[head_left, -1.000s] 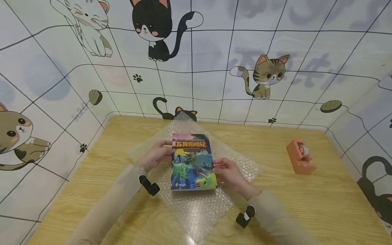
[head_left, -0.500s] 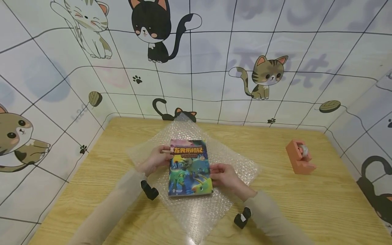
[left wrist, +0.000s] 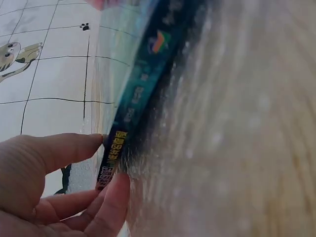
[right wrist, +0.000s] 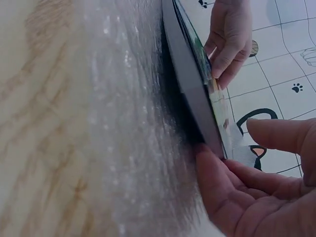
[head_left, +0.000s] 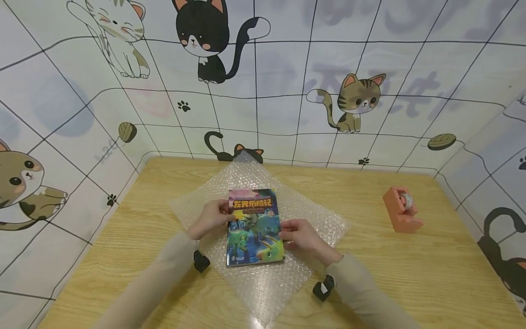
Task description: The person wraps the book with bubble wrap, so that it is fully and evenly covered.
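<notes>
A colourful book (head_left: pixel 254 228) lies cover up over the middle of a sheet of bubble wrap (head_left: pixel 263 283), which is laid with one corner toward the wall. At the book's left edge, my left hand (head_left: pixel 211 218) pinches the spine (left wrist: pixel 136 94), thumb above and fingertips below in the left wrist view. My right hand (head_left: pixel 303 237) is at the opposite edge. In the right wrist view its fingertips (right wrist: pixel 205 153) touch the page edge, while the thumb is raised apart from the cover. The book's underside is hidden.
An orange tape dispenser (head_left: pixel 400 211) with a roll of tape stands on the wooden table (head_left: pixel 357 201) at the right. Behind the table and along both sides is a white sheet (head_left: pixel 283 114) printed with cats and grid lines.
The book has come nearer to me and slightly left, and looks lower over the bubble wrap. Both hands have moved with it, and the left hand has turned a little at the spine.
</notes>
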`<state>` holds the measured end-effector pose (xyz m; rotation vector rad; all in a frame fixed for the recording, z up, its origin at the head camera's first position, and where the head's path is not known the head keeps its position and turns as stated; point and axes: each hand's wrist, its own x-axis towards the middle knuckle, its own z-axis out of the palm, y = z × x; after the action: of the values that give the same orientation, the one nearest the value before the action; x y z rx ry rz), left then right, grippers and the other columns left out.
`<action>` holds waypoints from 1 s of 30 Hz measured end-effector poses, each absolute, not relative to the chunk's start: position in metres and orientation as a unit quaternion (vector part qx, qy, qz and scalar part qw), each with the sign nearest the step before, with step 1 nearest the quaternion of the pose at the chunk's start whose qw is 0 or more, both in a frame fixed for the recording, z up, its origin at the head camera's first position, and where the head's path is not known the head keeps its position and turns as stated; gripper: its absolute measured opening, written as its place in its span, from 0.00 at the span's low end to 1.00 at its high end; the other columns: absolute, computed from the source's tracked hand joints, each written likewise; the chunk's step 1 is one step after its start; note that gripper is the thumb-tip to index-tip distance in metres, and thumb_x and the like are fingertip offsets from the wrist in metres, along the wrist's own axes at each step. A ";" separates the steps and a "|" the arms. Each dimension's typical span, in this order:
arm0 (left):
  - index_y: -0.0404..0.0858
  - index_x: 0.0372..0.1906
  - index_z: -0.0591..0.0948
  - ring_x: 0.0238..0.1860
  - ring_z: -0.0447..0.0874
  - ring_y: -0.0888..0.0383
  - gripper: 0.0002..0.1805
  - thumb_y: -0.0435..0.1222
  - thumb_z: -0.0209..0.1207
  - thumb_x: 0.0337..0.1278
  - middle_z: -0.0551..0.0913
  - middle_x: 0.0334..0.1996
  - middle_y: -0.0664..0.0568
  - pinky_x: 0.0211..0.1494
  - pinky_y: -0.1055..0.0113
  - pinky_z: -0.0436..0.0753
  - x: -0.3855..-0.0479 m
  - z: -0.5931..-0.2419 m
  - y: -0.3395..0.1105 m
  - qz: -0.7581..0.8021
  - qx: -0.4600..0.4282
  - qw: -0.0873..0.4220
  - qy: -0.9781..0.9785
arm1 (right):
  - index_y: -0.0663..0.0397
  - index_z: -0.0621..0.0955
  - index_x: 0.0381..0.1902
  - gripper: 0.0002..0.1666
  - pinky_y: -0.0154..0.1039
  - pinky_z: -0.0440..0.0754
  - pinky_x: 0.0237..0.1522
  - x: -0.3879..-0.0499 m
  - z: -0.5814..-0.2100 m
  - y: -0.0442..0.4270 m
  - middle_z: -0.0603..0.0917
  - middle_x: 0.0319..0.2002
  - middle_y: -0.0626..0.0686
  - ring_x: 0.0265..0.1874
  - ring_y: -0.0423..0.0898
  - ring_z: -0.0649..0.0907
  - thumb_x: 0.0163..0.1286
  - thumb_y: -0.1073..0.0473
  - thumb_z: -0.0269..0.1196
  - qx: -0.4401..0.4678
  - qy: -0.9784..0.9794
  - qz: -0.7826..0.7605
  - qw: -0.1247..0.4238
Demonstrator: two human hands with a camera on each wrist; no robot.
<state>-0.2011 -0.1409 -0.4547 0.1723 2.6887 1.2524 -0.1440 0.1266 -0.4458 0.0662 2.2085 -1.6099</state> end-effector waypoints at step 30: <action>0.22 0.66 0.60 0.65 0.54 0.38 0.56 0.42 0.77 0.31 0.54 0.69 0.35 0.64 0.43 0.61 -0.174 -0.462 -0.158 0.328 0.276 0.111 0.897 | 0.62 0.80 0.44 0.22 0.34 0.79 0.43 -0.061 -0.438 0.133 0.83 0.41 0.53 0.40 0.42 0.79 0.52 0.61 0.72 -0.331 0.826 -0.428 0.161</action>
<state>-0.1739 -0.1581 -0.4616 0.8103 2.6335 0.9644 -0.0608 0.1333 -0.4383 -0.9439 2.3585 -1.2216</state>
